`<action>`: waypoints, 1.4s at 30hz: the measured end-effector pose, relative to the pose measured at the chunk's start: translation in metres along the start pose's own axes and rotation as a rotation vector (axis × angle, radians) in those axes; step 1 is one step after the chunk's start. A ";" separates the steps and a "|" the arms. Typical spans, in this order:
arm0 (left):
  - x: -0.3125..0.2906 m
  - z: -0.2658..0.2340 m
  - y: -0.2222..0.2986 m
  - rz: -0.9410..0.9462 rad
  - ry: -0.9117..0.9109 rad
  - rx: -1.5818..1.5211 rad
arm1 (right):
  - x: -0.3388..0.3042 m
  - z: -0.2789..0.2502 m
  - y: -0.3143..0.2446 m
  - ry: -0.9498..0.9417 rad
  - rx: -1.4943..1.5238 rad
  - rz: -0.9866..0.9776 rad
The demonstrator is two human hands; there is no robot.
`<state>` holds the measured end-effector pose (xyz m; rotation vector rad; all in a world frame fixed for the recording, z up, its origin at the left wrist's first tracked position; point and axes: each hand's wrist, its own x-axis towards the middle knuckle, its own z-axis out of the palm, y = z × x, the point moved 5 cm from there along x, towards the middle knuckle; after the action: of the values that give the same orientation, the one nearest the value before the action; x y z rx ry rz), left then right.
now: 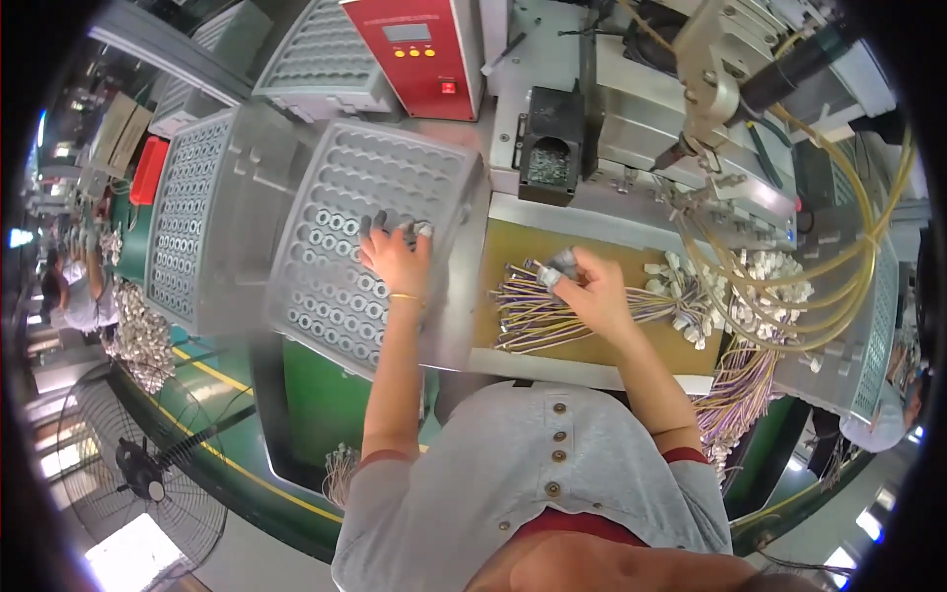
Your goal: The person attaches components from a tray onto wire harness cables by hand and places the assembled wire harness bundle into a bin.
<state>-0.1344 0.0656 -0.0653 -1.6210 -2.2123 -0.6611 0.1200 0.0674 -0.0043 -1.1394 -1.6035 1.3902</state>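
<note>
My left hand [397,259] reaches over a pale plastic tray [449,163] with grey coverings on its fingertips. Its fingers are spread, at the edge of the rows of metal rings [340,281] seated in the tray. Whether a fingertip touches a ring is hard to see. To the right, my right hand [600,296] is closed, thumb and fingers pinched at the end of a wire. Under it a bundle of yellow and purple wires [543,321] with white connectors [691,311] lies on a brown board [508,242].
A red control box [419,59] stands behind the tray. A black bin [549,153] sits on the metal machine [641,128], with yellowish hoses [868,252] looping at right. Another ring-filled tray [187,222] stands at left. More wires [735,385] hang off the right side.
</note>
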 end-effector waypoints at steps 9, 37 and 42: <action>-0.014 -0.032 0.057 -0.588 -0.517 -1.457 | 0.004 0.001 -0.002 0.002 -0.044 0.075; -0.042 -0.056 0.123 -0.622 -0.883 -1.760 | -0.011 -0.001 -0.015 0.021 0.051 0.067; -0.040 -0.054 0.125 -0.728 -0.884 -1.900 | -0.010 -0.006 -0.019 0.023 -0.014 0.053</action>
<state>-0.0034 0.0354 -0.0182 -1.5354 -2.6106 -3.6134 0.1259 0.0595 0.0155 -1.2095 -1.5791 1.3965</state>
